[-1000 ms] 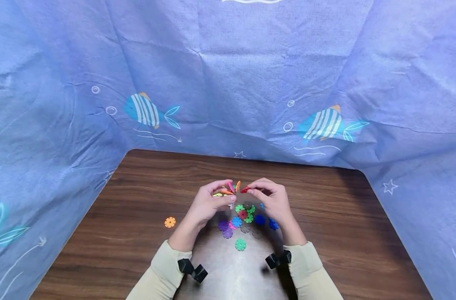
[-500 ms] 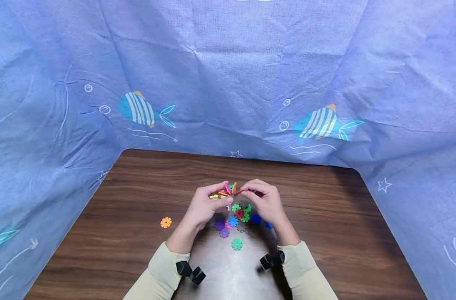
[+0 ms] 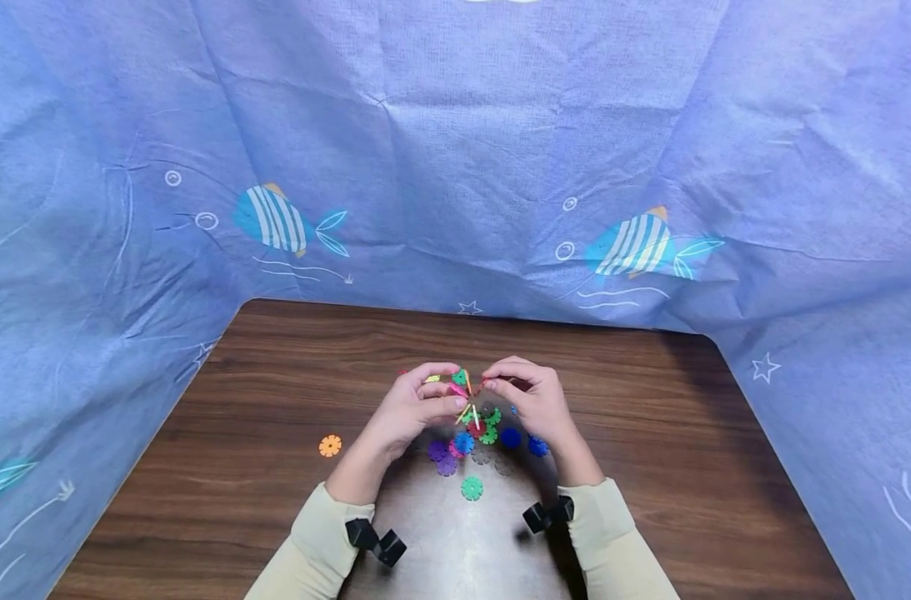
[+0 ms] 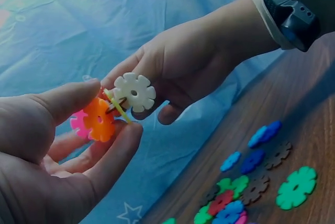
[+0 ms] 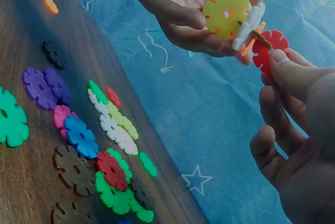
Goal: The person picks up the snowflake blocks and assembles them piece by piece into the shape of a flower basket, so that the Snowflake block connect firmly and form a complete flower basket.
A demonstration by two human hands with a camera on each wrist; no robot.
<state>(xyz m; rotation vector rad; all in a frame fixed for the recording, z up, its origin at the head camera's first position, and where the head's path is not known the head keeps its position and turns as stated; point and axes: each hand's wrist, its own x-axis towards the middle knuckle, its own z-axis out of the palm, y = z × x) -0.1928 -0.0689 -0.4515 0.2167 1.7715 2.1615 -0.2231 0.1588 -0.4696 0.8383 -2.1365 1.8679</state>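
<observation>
My left hand point(image 3: 406, 417) holds a joined cluster of small notched plastic discs between thumb and fingers, above the table. In it are a white disc point(image 4: 134, 93), an orange disc point(image 4: 98, 119), a pink disc point(image 4: 79, 123), a yellow disc point(image 5: 227, 13) and a brown disc point(image 5: 261, 40) seen edge-on. Facing it, my right hand point(image 3: 536, 404) pinches a red disc point(image 5: 263, 59) between thumb and index finger. The red disc meets the brown one at the cluster's edge; the thumb covers part of it. The right hand's other fingers curl loosely below.
Loose notched discs lie on the dark wooden table point(image 3: 650, 433) under the hands, among them a green disc point(image 3: 472, 488), a purple disc point(image 3: 438, 451) and a blue disc point(image 3: 510, 437). One orange loose disc point(image 3: 330, 446) lies left. A blue fish-print cloth point(image 3: 455, 167) surrounds the table.
My right hand has brought the red disc from slightly apart to the cluster's edge. The cluster has turned in my left hand, so white and yellow discs now point downward.
</observation>
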